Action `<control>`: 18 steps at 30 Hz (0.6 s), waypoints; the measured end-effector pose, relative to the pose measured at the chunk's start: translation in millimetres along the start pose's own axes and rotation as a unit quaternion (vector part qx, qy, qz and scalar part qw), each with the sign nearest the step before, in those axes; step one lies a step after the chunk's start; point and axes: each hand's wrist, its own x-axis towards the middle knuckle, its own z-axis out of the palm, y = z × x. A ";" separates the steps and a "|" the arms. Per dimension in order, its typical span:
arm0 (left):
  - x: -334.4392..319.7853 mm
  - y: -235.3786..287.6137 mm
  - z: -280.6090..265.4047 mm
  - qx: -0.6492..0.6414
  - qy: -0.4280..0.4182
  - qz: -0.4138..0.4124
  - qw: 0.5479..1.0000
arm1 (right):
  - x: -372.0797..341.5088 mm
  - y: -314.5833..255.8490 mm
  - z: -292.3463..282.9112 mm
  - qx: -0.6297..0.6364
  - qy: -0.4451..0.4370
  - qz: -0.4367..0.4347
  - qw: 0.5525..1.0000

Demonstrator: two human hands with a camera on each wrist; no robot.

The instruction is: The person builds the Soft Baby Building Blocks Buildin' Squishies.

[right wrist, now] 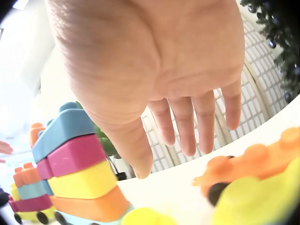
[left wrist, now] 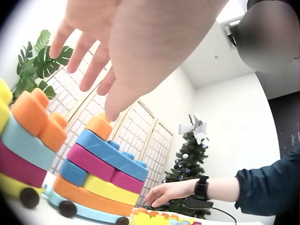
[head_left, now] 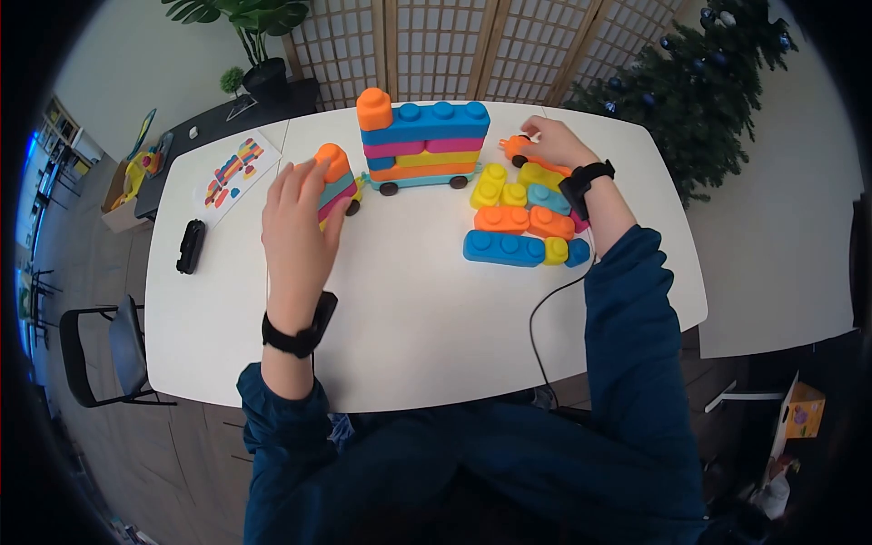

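White table (head_left: 418, 318); tall block wagon (head_left: 425, 156) far side, centre. Left hand (head_left: 300, 213), fingers apart, by shorter block wagon (head_left: 338, 189). Right hand (head_left: 556, 143), fingers loose, near orange wheeled base (right wrist: 251, 163): likely light, stiff plastic; pinch its flanks.

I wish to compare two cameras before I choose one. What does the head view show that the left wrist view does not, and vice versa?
Only the head view shows the printed sheet and the folding chair. Only the left wrist view shows the ceiling and the silvery bow. Both show the left hand, the right hand, the longer wheeled stack, the shorter wheeled stack, the tree and the lattice screen.
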 end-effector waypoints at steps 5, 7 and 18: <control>-24.6 34.2 -8.8 -0.087 -0.016 0.013 0.996 | -3.7 51.8 -10.9 -0.153 -0.034 0.095 0.983; -33.4 43.4 -8.7 -0.092 -0.018 0.005 0.996 | -5.6 56.9 -13.4 -0.151 -0.055 0.094 0.983; -50.9 40.8 -12.5 -0.129 -0.044 0.004 0.991 | -10.7 71.3 -28.0 -0.099 0.025 0.022 0.995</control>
